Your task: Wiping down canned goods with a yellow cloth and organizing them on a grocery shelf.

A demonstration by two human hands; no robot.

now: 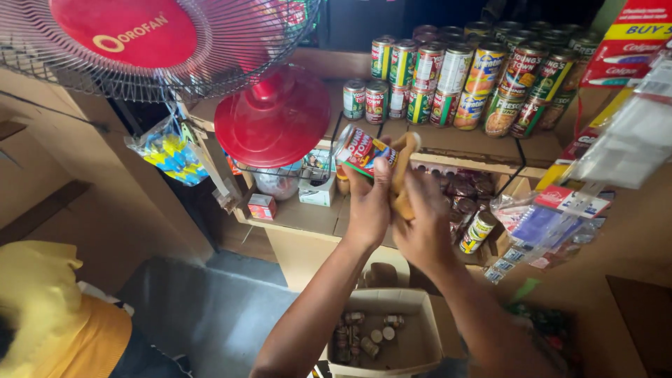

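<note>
Both bare arms are reaching up and forward, hands meeting close together.

The left hand (369,199) is rising from a straight forearm, its fingers curling shut around what it is gripping, thumb pointing upward. The right hand (423,224) is sitting just beside and slightly below it, back facing the camera, fingers closing in a grip, the two hands touching.

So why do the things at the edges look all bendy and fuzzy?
In the head view, the wide lens curves the edges, so the red fan bulges; the hanging packets at the right are blurred and pale with glare; the can, held by the left hand while the right hand rubs it with a cloth, looks sharper.
</note>
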